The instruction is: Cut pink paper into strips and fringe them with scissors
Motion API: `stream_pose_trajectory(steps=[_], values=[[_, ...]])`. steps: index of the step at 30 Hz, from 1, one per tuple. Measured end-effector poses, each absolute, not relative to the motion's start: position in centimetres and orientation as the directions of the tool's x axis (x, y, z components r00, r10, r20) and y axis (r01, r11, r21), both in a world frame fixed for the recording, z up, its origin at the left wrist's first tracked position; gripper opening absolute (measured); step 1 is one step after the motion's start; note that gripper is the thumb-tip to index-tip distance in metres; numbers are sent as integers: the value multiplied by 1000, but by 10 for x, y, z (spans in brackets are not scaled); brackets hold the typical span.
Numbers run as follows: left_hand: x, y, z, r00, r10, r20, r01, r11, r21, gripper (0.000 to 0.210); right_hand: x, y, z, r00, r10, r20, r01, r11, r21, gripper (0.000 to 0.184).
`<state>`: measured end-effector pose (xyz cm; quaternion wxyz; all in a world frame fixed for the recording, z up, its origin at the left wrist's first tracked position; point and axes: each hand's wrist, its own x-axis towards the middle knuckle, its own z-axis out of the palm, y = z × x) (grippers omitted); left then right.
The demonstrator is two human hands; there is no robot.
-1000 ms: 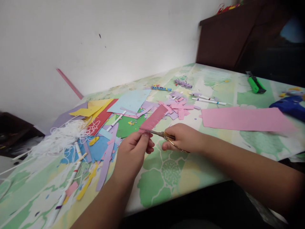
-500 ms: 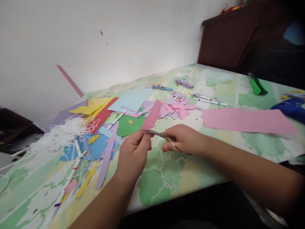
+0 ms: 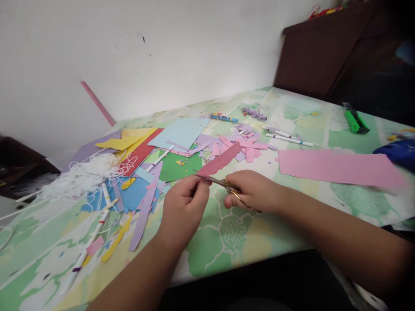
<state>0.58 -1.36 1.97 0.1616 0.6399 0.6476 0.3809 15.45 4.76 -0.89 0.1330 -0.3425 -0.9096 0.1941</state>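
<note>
My left hand (image 3: 186,201) is closed on the near end of a pink paper strip (image 3: 222,160), pinching it between thumb and fingers. The strip slants away to the upper right, and its lower edge looks nicked. In my right hand (image 3: 256,190) are scissors (image 3: 228,185) with gold-coloured handles. Their blades point left and lie at the strip's near end, close to my left thumb. Beyond the strip lies a pile of pink and lilac paper scraps (image 3: 249,147). A larger pink paper sheet (image 3: 327,168) rests right of my right hand.
At left are tangled white string (image 3: 87,177), coloured sheets such as a light blue one (image 3: 180,134), and several white pens (image 3: 89,250). Farther back lie a blue paper roll (image 3: 223,118) and a lilac fringed roll (image 3: 255,113). A green cutter (image 3: 355,121) is at right.
The pink strip has swung to the right and now lies at a lower slant. Both hands keep nearly the same place, and the view has shifted slightly.
</note>
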Motion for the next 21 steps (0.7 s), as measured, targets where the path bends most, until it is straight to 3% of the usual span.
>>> stream_pose_trajectory(steps=[13, 21], values=[[3, -11, 9, -129, 972, 196, 484, -111, 868, 18, 154, 50, -10, -727, 676, 118, 588, 702, -402, 41], [3, -9, 7, -130, 980, 150, 410, -84, 908, 18, 154, 50, -9, -717, 686, 121, 596, 694, -403, 45]])
